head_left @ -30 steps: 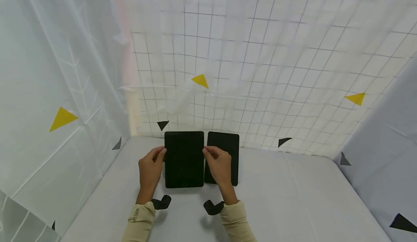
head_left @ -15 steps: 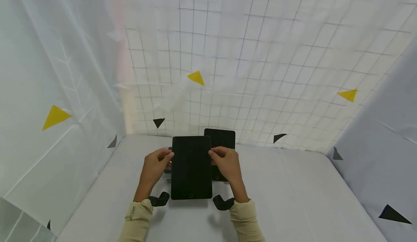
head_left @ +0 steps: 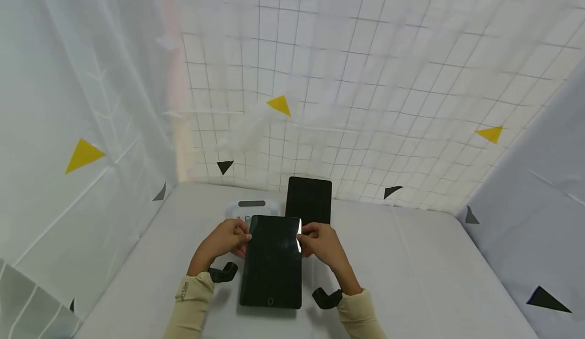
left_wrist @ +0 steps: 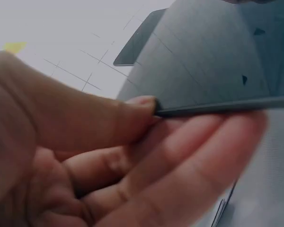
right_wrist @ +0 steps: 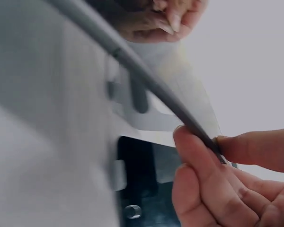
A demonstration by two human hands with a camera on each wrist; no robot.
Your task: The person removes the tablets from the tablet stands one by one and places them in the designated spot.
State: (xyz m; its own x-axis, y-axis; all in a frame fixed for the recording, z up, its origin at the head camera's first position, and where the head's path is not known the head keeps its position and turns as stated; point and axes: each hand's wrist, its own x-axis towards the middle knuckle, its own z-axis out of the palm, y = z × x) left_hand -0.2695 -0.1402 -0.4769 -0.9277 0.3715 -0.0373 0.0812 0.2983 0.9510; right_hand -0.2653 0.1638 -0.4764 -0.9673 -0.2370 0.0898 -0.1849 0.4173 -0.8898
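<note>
A black tablet [head_left: 272, 260] is held above the white table, screen up, its home button toward me. My left hand [head_left: 227, 239] pinches its left edge, thumb on top and fingers underneath, as the left wrist view shows on the tablet [left_wrist: 213, 71]. My right hand [head_left: 321, 242] pinches the right edge of the tablet [right_wrist: 146, 80] between thumb and fingers. A second black tablet [head_left: 309, 200] lies flat farther back. A white case with a grey slot [head_left: 253, 207] lies just beyond the held tablet.
The table [head_left: 411, 273] is covered in white cloth. White gridded fabric walls [head_left: 365, 100] with yellow and black triangles close in the back and both sides. Black wrist straps [head_left: 222, 272] sit at both cuffs.
Both hands have drawn the tablet toward me and tilted it flatter. That uncovered the white case behind it. The second tablet has stayed in place.
</note>
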